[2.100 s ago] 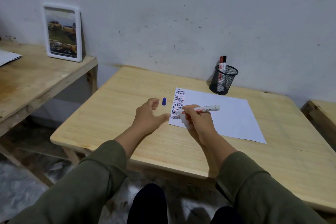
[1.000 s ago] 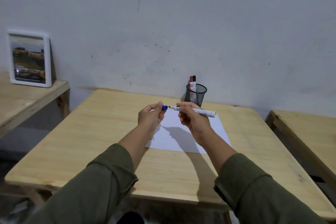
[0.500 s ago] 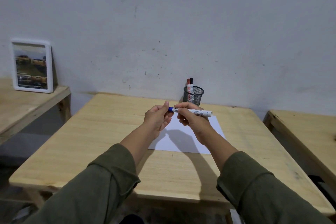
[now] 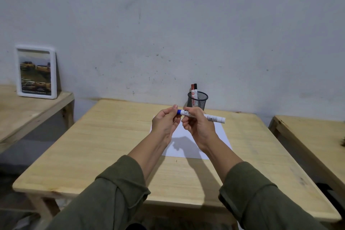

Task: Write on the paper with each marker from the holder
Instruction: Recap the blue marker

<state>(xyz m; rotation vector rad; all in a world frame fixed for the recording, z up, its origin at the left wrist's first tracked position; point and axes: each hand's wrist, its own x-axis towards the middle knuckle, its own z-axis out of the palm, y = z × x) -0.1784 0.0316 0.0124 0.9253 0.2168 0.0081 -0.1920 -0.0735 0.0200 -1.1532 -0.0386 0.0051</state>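
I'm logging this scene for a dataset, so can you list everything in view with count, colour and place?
blue-capped marker: one, white barrel, held above the paper
paper: one, white, on the middle table
holder: one, black mesh, far edge by the wall
markers in the holder: two, red and black caps, upright
middle table: one, light wood
side tables: two, light wood, left and right
framed picture: one, white frame, leaning on the wall, left table
left hand: at the cap
right hand: gripping the barrel
sleeves: two, olive

Paper's [image 4: 218, 132] writing hidden behind both hands
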